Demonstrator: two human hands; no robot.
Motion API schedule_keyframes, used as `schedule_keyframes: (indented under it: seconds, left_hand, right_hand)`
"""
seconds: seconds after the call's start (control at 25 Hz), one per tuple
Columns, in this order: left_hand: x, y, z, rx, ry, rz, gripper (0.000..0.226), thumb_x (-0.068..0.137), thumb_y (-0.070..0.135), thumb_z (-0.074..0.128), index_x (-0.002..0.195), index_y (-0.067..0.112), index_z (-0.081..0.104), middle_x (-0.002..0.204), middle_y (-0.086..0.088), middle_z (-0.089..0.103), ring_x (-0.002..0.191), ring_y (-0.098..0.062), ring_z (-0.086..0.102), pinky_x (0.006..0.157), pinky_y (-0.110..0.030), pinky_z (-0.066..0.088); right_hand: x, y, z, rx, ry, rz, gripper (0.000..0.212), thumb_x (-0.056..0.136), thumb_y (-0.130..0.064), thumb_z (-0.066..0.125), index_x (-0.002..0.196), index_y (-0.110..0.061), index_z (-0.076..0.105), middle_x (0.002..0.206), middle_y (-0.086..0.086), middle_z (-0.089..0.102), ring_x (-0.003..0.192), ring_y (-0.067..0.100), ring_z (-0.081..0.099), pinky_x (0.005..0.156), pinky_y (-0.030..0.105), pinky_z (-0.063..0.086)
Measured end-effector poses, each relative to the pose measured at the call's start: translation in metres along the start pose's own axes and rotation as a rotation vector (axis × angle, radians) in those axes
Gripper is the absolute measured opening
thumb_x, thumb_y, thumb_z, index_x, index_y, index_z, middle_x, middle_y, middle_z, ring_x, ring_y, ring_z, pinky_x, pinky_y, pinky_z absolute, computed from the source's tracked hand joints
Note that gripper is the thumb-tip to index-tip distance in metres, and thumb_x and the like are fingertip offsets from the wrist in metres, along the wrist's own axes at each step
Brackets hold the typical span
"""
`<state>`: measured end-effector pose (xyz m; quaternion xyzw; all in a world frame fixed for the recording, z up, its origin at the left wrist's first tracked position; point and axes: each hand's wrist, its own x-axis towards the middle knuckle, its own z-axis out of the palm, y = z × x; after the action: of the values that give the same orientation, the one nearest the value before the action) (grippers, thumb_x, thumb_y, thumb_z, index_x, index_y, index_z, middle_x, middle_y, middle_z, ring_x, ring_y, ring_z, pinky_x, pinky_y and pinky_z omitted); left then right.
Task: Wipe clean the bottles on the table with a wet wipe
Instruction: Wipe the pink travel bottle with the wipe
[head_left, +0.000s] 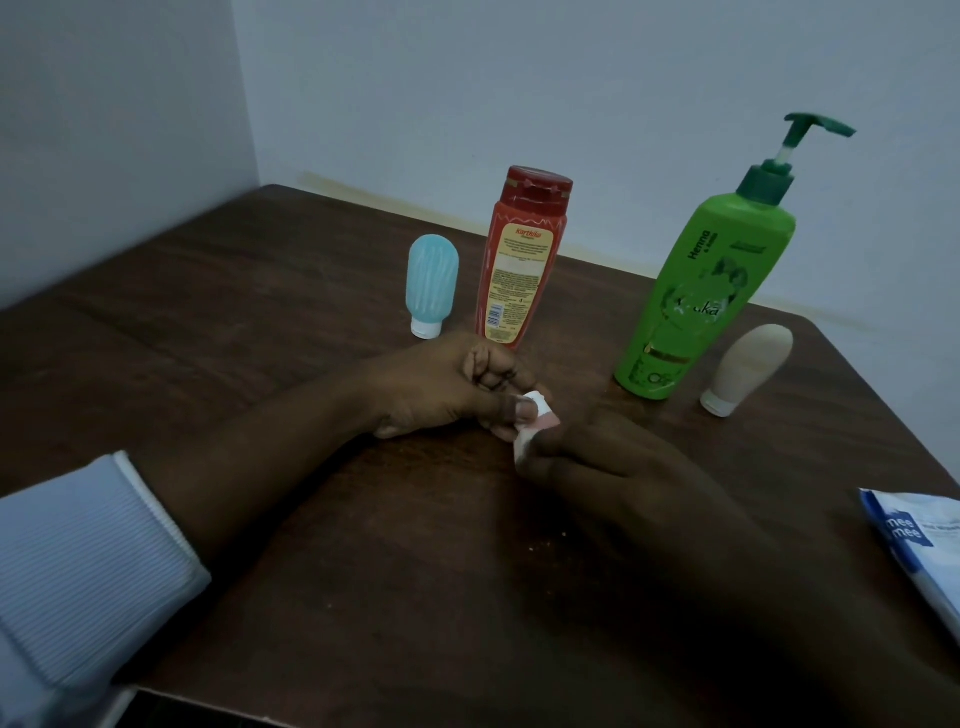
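Several bottles stand on the dark wooden table (260, 322): a small pale blue tube (431, 283) on its white cap, a red bottle (522, 257), a tall green pump bottle (701, 291) and a small beige tube (750, 366) on its cap. In front of them, low over the table, my left hand (452, 392) and my right hand (608, 457) meet. Both pinch a small folded white wet wipe (532, 426) between their fingertips. Most of the wipe is hidden by the fingers. Neither hand touches a bottle.
A blue and white wet-wipe pack (919, 540) lies at the table's right edge. Pale walls close in behind and to the left of the table. A few small crumbs (545, 540) lie on the wood near me.
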<state>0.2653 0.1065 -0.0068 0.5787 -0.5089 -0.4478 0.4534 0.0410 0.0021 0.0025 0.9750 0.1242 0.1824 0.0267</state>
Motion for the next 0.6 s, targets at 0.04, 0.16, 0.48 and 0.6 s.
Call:
schedule_keyframes:
  seconds: [0.04,0.16,0.48,0.6]
  left_hand:
    - [0.000,0.001,0.000,0.004,0.005,0.002,0.025,0.095,0.002,0.067,0.119,-0.001,0.070,0.114,-0.013,0.078,0.105,-0.022,0.075,0.088,-0.027,0.061]
    - [0.001,0.000,-0.001,-0.002,0.006,-0.010,0.026,0.094,0.002,0.069,0.120,-0.001,0.070,0.116,-0.015,0.077,0.113,-0.031,0.072,0.093,-0.032,0.062]
    - [0.001,-0.001,0.001,-0.004,0.014,-0.008,0.024,0.094,0.001,0.068,0.118,-0.002,0.070,0.112,-0.013,0.078,0.103,-0.024,0.074,0.089,-0.030,0.062]
    - [0.001,0.000,0.000,0.014,0.012,-0.025,0.027,0.094,0.000,0.069,0.121,0.001,0.070,0.115,-0.013,0.077,0.111,-0.031,0.073,0.096,-0.038,0.061]
  right_hand:
    - [0.004,0.003,0.000,-0.016,0.011,0.028,0.031,0.097,-0.021,0.054,0.121,-0.009,0.070,0.120,0.007,0.065,0.100,0.023,0.063,0.082,0.035,0.053]
    - [0.000,0.016,-0.002,-0.016,0.073,0.128,0.029,0.092,-0.017,0.057,0.114,-0.007,0.071,0.114,0.010,0.066,0.096,0.025,0.062,0.076,0.042,0.054]
    - [0.006,0.008,0.000,-0.097,0.037,0.103,0.026,0.097,-0.019,0.053,0.114,-0.007,0.070,0.112,0.010,0.065,0.092,0.027,0.059,0.075,0.041,0.051]
    - [-0.005,0.005,-0.003,-0.074,0.010,0.103,0.024,0.094,-0.018,0.054,0.105,-0.008,0.072,0.107,0.009,0.065,0.087,0.027,0.060,0.072,0.043,0.053]
